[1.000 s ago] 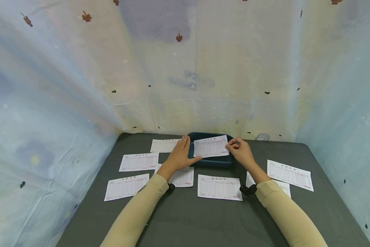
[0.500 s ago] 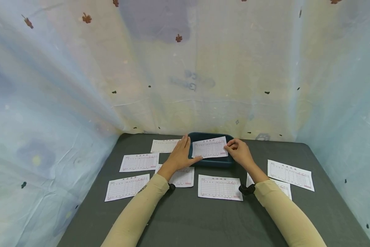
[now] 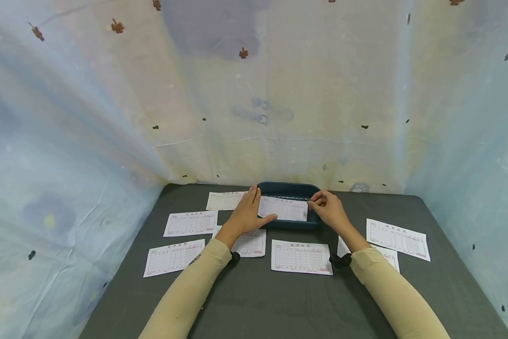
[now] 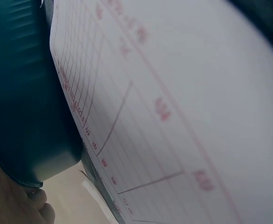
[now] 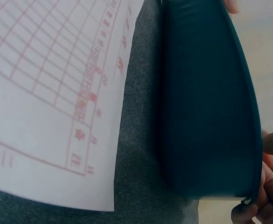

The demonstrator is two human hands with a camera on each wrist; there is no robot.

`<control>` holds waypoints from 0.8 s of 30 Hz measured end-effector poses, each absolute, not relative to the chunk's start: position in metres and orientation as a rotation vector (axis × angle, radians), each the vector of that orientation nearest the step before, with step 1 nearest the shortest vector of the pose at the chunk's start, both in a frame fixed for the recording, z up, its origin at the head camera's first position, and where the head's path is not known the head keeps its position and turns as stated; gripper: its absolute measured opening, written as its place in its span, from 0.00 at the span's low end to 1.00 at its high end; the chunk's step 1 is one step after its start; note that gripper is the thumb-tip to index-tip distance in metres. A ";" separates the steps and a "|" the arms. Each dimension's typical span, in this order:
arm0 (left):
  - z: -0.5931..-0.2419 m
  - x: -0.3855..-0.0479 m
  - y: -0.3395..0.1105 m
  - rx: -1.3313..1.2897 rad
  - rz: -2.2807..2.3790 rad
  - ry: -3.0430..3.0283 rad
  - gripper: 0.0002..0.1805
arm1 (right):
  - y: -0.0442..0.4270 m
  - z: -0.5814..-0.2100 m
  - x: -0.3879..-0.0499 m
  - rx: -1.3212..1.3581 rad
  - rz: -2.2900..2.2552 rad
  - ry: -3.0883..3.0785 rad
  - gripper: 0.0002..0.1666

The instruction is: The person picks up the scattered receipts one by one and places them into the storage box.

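A printed form (image 3: 283, 208) with a red-lined grid lies inside a dark teal plastic tray (image 3: 289, 224) at the back of the table. My left hand (image 3: 246, 213) rests at the tray's left end, fingers straight, thumb stretched along the near rim. My right hand (image 3: 329, 208) is over the tray's right end, fingers loosely bent, fingertips close to the form's upper right corner; the form seems free of them. In the right wrist view this hand (image 5: 272, 179) is behind the tray's rim. The left wrist view has part of the left hand (image 4: 10, 198) beside the tray (image 4: 29, 107).
More printed forms lie on the dark grey table (image 3: 254, 301): several on the left, such as one sheet (image 3: 174, 257), one in front (image 3: 301, 257), and two overlapping at right, the upper one (image 3: 398, 239) partly covering the other. A patterned curtain (image 3: 245, 94) encloses the table.
The form has dropped from my right fingertips down into the tray and lies lower, nearer the front wall. Both hands have stayed almost in place.
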State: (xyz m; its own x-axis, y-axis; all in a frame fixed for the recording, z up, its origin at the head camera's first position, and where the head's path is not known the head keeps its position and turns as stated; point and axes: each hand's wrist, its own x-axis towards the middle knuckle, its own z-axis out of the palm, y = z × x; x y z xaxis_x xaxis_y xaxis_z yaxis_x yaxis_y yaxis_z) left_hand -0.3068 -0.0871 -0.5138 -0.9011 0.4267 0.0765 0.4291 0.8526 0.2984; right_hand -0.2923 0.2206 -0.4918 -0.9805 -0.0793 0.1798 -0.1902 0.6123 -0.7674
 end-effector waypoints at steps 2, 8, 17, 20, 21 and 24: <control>-0.515 -0.308 -0.087 -0.702 -0.479 -3.013 0.64 | 0.221 -0.492 -0.292 0.250 1.315 -2.701 0.10; -0.515 -0.309 -0.087 -0.701 -0.482 -3.021 0.64 | 0.227 -0.493 -0.291 0.329 1.359 -2.662 0.10; -0.516 -0.311 -0.088 -0.680 -0.474 -3.024 0.64 | 0.242 -0.492 -0.287 0.380 1.358 -2.614 0.12; -0.517 -0.311 -0.088 -0.679 -0.482 -3.028 0.64 | 0.249 -0.491 -0.283 0.368 1.335 -2.610 0.13; -0.517 -0.311 -0.088 -0.681 -0.486 -3.030 0.64 | 0.251 -0.491 -0.281 0.360 1.323 -2.611 0.13; -0.517 -0.310 -0.088 -0.685 -0.495 -3.029 0.65 | 0.260 -0.492 -0.277 0.328 1.287 -2.622 0.13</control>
State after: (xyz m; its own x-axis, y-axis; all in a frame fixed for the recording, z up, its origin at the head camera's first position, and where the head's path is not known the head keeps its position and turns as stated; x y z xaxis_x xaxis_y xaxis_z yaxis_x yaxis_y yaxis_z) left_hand -0.3099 -0.0881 -0.5172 -0.9051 0.4201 0.0655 0.4191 0.8555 0.3041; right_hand -0.2774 0.2597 -0.4922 -0.9549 -0.1085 0.2764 -0.2851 0.5958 -0.7508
